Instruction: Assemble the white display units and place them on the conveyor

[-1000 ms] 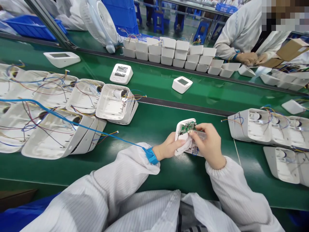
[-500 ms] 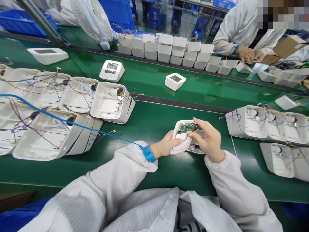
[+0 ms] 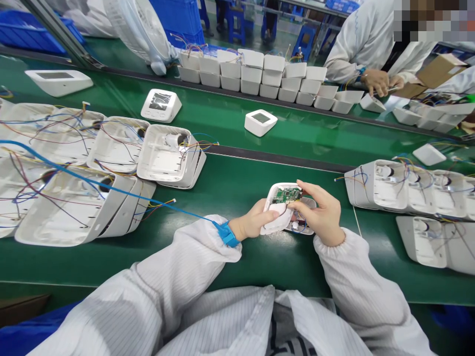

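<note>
My left hand (image 3: 256,220) is closed on the left side of a white plastic housing half (image 3: 272,223), its thumb lying over the front. A green circuit board (image 3: 287,195) sits inside, with a short dark wire running below it. My right hand (image 3: 321,212) grips the right end of this part: the index finger touches the top corner, and the thumb is at the board's lower edge. Whether the thumb also pinches the wire cannot be made out. Beneath lies another open housing half (image 3: 300,225) with wires and small parts, partly hidden by my right hand.
Open white housings with loose wires (image 3: 163,155) stand stacked at left, more housings (image 3: 389,185) at right. On the green conveyor (image 3: 215,113) lie white display units (image 3: 261,122). Behind are rows of housings (image 3: 250,79), a fan (image 3: 139,32) and a co-worker's hands (image 3: 380,81). A blue wrist-strap cord (image 3: 148,198) crosses at left.
The display units on the conveyor have shifted left. My hands keep nearly the same place and grip on the housing half.
</note>
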{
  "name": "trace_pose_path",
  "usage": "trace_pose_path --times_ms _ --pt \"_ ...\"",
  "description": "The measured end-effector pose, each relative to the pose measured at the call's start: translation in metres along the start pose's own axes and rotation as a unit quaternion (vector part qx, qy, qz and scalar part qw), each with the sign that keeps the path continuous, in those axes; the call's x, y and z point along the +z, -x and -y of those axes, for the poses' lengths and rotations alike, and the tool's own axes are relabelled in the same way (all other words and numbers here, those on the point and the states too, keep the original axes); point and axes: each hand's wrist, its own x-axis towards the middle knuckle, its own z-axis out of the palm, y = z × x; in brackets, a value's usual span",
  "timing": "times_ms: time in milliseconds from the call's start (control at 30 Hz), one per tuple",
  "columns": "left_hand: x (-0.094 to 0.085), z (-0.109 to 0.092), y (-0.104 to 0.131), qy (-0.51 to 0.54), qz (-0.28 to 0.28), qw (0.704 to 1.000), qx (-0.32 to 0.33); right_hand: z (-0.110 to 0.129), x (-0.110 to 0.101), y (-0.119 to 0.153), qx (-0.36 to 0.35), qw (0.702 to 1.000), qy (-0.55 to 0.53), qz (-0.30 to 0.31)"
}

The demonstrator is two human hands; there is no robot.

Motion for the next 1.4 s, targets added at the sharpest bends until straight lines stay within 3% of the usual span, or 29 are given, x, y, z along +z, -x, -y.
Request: trace_pose_path --times_ms 133,233,367,467,600,700,800,867,933,1000,1100,1233,1400 --pt "0.0 -0.001 -0.001 0.013 0.012 1.0 -0.009 -0.002 0.001 -0.001 0.006 1.0 -0.013 0.007" --pt "-0.008 -0.009 -0.006 -0.04 0.011 0.999 0.001 -0.006 0.0 -0.002 0.053 0.996 -0.058 0.038" --pt "-0.025 -0.028 -0.014 -0.176 -0.08 0.971 0.139 -0.007 -0.005 -0.002 0.081 0.991 -0.11 0.014" --pt "-0.031 -0.036 -0.017 -0.262 -0.148 0.93 0.209 -0.001 -0.005 -0.005 -0.038 0.998 -0.051 0.002" --pt "-0.022 -0.032 -0.016 -0.42 -0.071 0.896 0.127 0.008 0.002 -0.011 -0.221 0.96 0.089 0.149" --pt "-0.015 -0.025 -0.015 -0.467 -0.052 0.876 0.109 0.009 -0.003 -0.02 -0.239 0.941 0.107 0.217" --pt "-0.016 -0.017 -0.017 -0.445 -0.069 0.873 0.187 0.004 -0.02 -0.03 -0.16 0.97 0.117 0.144" --pt "-0.018 -0.011 -0.018 -0.388 -0.058 0.887 0.242 0.001 -0.028 -0.033 -0.095 0.975 0.142 0.139" --pt "-0.019 -0.004 -0.019 -0.315 -0.032 0.91 0.268 0.001 -0.025 -0.031 -0.057 0.954 0.203 0.212" --pt "-0.019 0.001 -0.019 -0.262 -0.012 0.929 0.263 0.006 -0.014 -0.025 -0.036 0.913 0.287 0.288" --pt "-0.018 0.005 -0.018 -0.224 -0.001 0.944 0.24 0.014 0.005 -0.018 -0.019 0.882 0.351 0.315" --pt "-0.02 0.006 -0.017 -0.2 0.013 0.947 0.252 0.011 0.012 -0.015 -0.041 0.904 0.302 0.301" --pt "-0.023 0.007 -0.016 -0.202 0.034 0.944 0.258 -0.01 0.011 -0.009 -0.051 0.948 0.202 0.24"
